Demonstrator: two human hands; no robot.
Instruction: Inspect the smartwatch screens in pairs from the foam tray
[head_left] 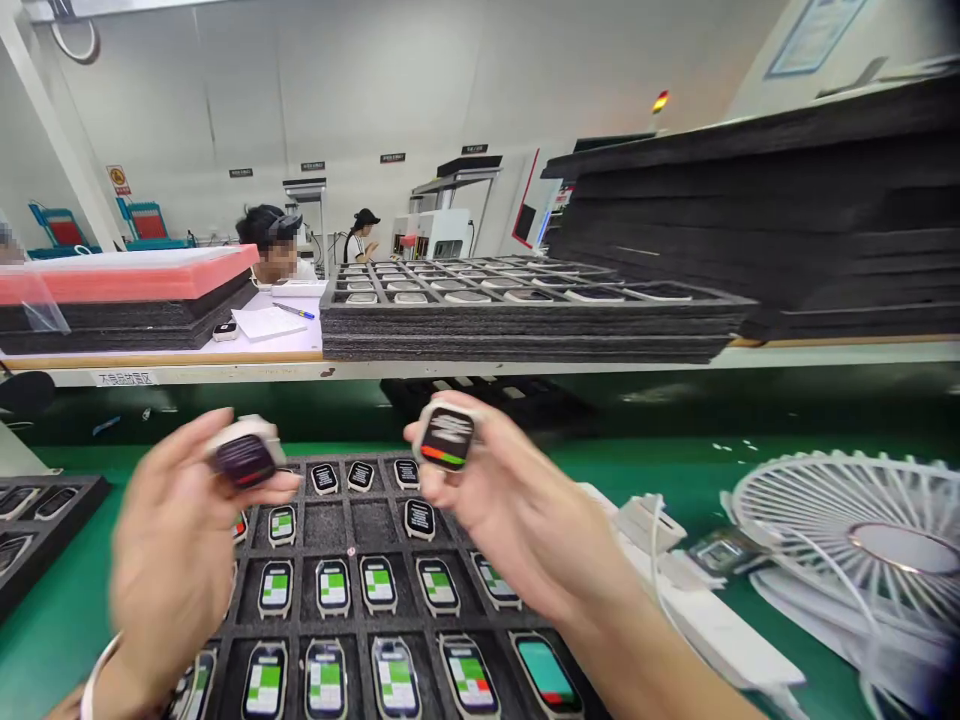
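Green tabletop (45,640), black foam tray (326,522) on it with rows of smartwatches (379,583) in compartments; white fan (904,548) off to the right. Right hand (517,500) and left hand (169,520) both raised above the tray, fingers clamped: right on a lit smartwatch (448,437), text above a red-green bar; left on a blurred smartwatch (246,458), dark screen, tilted.

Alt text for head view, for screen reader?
Left hand holds one small watch, right hand another, above a black foam tray of lit watches. A white fan sits at right; stacked foam trays line the shelf behind.
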